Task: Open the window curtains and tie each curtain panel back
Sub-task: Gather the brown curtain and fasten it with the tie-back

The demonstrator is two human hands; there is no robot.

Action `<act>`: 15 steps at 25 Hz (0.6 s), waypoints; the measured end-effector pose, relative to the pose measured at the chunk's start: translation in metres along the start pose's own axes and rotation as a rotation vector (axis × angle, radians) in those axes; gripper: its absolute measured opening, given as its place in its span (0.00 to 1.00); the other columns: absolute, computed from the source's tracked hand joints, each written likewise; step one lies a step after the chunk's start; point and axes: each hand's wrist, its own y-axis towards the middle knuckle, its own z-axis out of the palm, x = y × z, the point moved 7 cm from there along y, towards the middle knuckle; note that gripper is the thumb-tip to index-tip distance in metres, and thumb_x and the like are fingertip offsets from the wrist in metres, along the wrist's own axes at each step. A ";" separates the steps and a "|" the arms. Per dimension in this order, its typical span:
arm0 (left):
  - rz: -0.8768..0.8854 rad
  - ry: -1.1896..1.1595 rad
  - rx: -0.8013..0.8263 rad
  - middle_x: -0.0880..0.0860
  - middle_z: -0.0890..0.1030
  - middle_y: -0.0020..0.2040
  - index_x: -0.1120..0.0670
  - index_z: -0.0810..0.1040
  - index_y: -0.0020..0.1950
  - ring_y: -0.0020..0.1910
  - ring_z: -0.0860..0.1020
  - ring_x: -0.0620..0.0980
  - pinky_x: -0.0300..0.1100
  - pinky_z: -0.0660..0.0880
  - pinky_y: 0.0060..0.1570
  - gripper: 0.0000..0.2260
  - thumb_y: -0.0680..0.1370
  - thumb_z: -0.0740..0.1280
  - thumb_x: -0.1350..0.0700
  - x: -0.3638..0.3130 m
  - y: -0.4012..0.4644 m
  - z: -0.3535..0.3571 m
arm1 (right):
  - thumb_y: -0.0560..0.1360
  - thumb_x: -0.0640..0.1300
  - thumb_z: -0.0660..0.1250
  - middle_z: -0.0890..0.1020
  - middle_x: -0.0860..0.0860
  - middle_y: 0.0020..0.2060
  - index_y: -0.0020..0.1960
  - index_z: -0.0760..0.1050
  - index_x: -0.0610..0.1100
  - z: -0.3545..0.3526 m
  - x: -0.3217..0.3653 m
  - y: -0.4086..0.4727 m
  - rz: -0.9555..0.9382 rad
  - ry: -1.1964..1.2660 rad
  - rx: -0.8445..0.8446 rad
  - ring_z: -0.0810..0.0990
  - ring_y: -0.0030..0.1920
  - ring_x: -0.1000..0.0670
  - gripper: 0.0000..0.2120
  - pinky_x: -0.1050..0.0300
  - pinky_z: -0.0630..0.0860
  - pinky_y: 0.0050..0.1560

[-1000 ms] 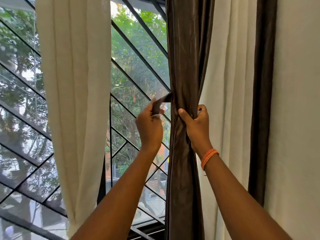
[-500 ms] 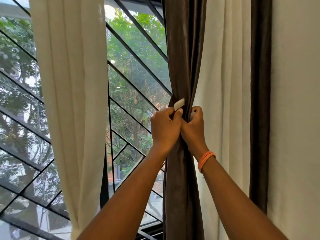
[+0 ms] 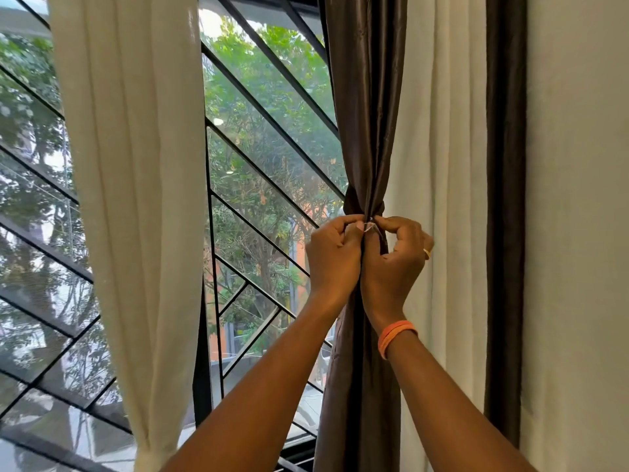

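The left hand point(image 3: 335, 253) and right hand point(image 3: 396, 257) pinch the ends of the tie-back point(image 3: 354, 202) together in front of the gathered brown curtain point(image 3: 366, 114). This panel seems nearly tied (fastening unfinished); the cream curtain point(image 3: 132, 165), far left of the hands, hangs loose.

No readable text anywhere.

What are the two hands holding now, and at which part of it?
Both the left hand and right hand pinch the ends of the brown tieback where they meet, in front of the gathered brown curtain.
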 end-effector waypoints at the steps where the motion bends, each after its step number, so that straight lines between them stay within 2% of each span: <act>1: 0.017 0.004 -0.005 0.51 0.85 0.44 0.53 0.83 0.54 0.42 0.83 0.44 0.47 0.82 0.46 0.08 0.79 0.65 0.57 0.000 -0.001 -0.002 | 0.74 0.38 0.70 0.79 0.50 0.42 0.44 0.77 0.44 -0.001 0.005 0.000 -0.086 -0.035 0.005 0.77 0.46 0.47 0.03 0.51 0.77 0.46; 3: 0.015 -0.022 -0.008 0.51 0.85 0.45 0.53 0.83 0.55 0.44 0.83 0.44 0.48 0.81 0.47 0.08 0.79 0.65 0.57 0.004 -0.001 -0.005 | 0.74 0.38 0.72 0.80 0.49 0.40 0.43 0.79 0.42 -0.002 0.012 0.002 -0.099 -0.011 0.066 0.79 0.41 0.51 0.02 0.54 0.78 0.41; 5: -0.020 -0.045 -0.020 0.51 0.85 0.45 0.53 0.83 0.54 0.44 0.84 0.46 0.51 0.81 0.48 0.09 0.79 0.65 0.56 0.010 0.001 -0.008 | 0.73 0.41 0.74 0.83 0.52 0.39 0.42 0.80 0.45 0.001 -0.001 0.008 0.142 0.074 0.127 0.82 0.39 0.54 0.03 0.56 0.81 0.43; 7: -0.029 -0.018 -0.046 0.51 0.85 0.45 0.54 0.83 0.55 0.44 0.84 0.47 0.51 0.81 0.48 0.09 0.78 0.66 0.55 0.013 0.002 -0.011 | 0.72 0.41 0.75 0.85 0.48 0.40 0.42 0.81 0.44 0.009 -0.019 0.004 0.462 0.285 0.192 0.85 0.43 0.50 0.03 0.49 0.83 0.48; 8: -0.018 0.003 -0.059 0.51 0.85 0.44 0.54 0.83 0.55 0.44 0.84 0.47 0.51 0.81 0.47 0.09 0.78 0.66 0.55 0.012 0.002 -0.012 | 0.72 0.40 0.75 0.85 0.46 0.41 0.42 0.80 0.44 0.011 -0.023 0.000 0.545 0.358 0.199 0.85 0.45 0.48 0.03 0.46 0.83 0.50; 9: 0.002 0.027 -0.065 0.51 0.85 0.44 0.54 0.83 0.54 0.42 0.83 0.47 0.50 0.81 0.46 0.09 0.78 0.66 0.55 0.009 0.001 -0.011 | 0.73 0.40 0.74 0.85 0.46 0.42 0.43 0.80 0.45 0.010 -0.020 -0.004 0.558 0.361 0.188 0.85 0.45 0.48 0.03 0.47 0.83 0.50; 12: 0.067 0.093 -0.078 0.50 0.85 0.42 0.53 0.85 0.51 0.38 0.82 0.43 0.43 0.81 0.43 0.06 0.77 0.68 0.58 -0.004 -0.003 -0.010 | 0.75 0.40 0.72 0.81 0.49 0.42 0.44 0.77 0.45 -0.002 0.011 -0.013 0.320 0.160 0.100 0.80 0.42 0.59 0.04 0.67 0.77 0.45; 15: 0.042 0.070 -0.076 0.47 0.84 0.36 0.52 0.86 0.47 0.34 0.81 0.42 0.42 0.80 0.40 0.06 0.74 0.71 0.60 -0.003 0.002 -0.012 | 0.75 0.37 0.71 0.78 0.49 0.42 0.44 0.76 0.42 -0.005 0.024 -0.014 0.165 0.110 0.057 0.77 0.42 0.60 0.04 0.72 0.72 0.42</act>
